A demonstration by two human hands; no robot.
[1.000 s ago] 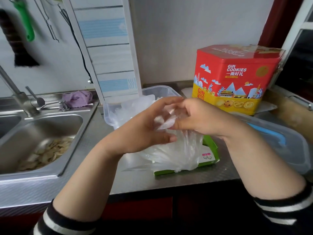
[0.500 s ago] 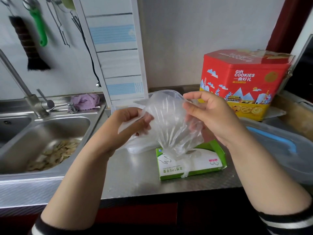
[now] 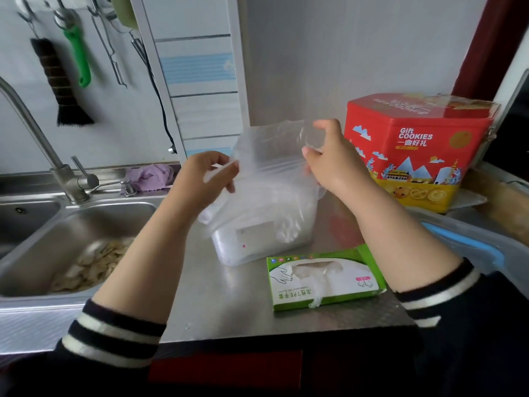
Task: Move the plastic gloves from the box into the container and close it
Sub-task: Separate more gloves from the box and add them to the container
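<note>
Both hands, left hand [image 3: 209, 179] and right hand [image 3: 332, 159], pinch a wad of gloves [image 3: 269, 179] above the container [image 3: 229, 247] behind the box [image 3: 323, 279], best lowered bunched.

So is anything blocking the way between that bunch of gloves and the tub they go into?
Nothing visible does. Both hands hold the plastic gloves just above the clear container, whose lid looks off, with no object between them.

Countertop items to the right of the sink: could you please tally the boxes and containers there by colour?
Green: 1, the glove box
Red and yellow: 1, the cookie tin
Clear: 1, the container, under the gloves held by the left hand and right hand
Total: 3
</note>
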